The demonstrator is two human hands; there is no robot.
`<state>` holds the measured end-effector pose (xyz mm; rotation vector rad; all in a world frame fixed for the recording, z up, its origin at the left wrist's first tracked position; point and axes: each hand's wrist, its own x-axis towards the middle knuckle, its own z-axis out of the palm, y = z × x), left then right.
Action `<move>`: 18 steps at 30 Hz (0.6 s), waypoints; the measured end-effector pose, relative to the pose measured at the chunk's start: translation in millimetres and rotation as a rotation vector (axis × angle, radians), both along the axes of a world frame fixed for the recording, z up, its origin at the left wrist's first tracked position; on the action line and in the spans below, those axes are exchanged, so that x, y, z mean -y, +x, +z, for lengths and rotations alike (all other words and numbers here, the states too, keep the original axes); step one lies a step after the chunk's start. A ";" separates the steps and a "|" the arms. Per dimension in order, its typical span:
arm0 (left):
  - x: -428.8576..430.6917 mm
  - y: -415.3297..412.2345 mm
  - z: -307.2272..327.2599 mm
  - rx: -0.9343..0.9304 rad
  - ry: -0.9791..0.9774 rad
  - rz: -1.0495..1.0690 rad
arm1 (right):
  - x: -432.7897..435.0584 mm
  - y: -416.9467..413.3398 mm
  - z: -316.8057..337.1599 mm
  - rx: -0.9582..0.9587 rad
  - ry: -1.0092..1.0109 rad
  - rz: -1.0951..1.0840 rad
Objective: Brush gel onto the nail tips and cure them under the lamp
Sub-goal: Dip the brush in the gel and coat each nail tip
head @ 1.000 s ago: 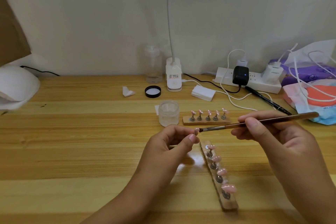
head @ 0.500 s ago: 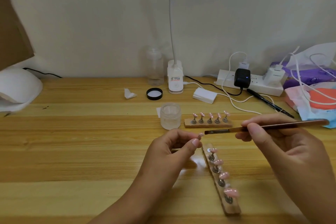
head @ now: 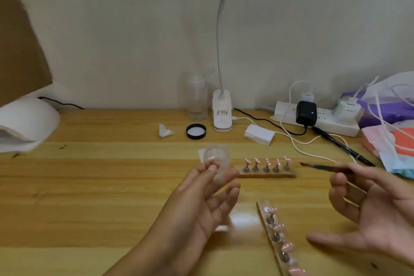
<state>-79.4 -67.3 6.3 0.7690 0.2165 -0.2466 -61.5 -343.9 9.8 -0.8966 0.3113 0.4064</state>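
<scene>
Wooden surface point(head: 89, 186), pale wall behind. Looks like the gel reload step to me. My right hand point(head: 369, 208) grasps the brush point(head: 324, 167) in its upper fingers, the rest splayed. My left hand point(head: 201, 206) is slack, with fingertips at the clear jar point(head: 218, 159); blur hides any contact. Next I'd steady the jar and dip the bristles. The near strip of nail tips point(head: 277, 237) lies between both hands, beside the right thumb. The far strip point(head: 265, 169) is beyond the fingers, and the curing lamp point(head: 26, 123) is well left of the left hand.

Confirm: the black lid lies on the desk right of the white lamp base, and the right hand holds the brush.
Wrong side. In the head view the black lid lies left of the white lamp base; the right hand does hold the brush.
</scene>
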 end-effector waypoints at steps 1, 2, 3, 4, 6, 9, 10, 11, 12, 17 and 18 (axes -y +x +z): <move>-3.8 1.8 2.6 -0.059 -0.134 -0.050 | -1.0 0.2 -2.1 -0.016 0.018 0.019; -7.2 3.7 4.8 -0.106 -0.240 -0.088 | -3.5 1.3 -2.4 -0.030 0.040 0.042; -9.7 5.6 7.4 -0.139 -0.307 -0.112 | -6.2 2.2 -1.9 -0.049 0.058 0.065; -11.4 7.4 9.7 -0.161 -0.345 -0.118 | -9.3 2.7 -1.0 -0.069 0.070 0.087; -14.8 12.8 14.4 -0.187 -0.381 -0.090 | -18.0 3.2 2.5 -0.097 0.086 0.127; -21.7 19.1 17.4 -0.193 -0.361 -0.014 | -36.3 7.0 6.6 -0.090 0.100 0.116; -24.5 21.1 16.4 -0.187 -0.355 0.025 | -43.4 9.1 7.7 -0.073 0.107 0.104; -27.4 22.8 15.0 -0.172 -0.352 0.062 | -50.7 11.8 8.8 -0.064 0.118 0.105; -30.3 24.2 13.8 -0.158 -0.349 0.096 | -58.0 14.9 9.7 -0.069 0.135 0.128; -44.6 19.3 7.6 -0.151 -0.242 0.134 | -95.7 31.6 20.7 -0.058 0.190 0.249; -47.3 16.4 6.4 -0.164 -0.207 0.089 | -98.9 34.3 23.6 -0.044 0.188 0.260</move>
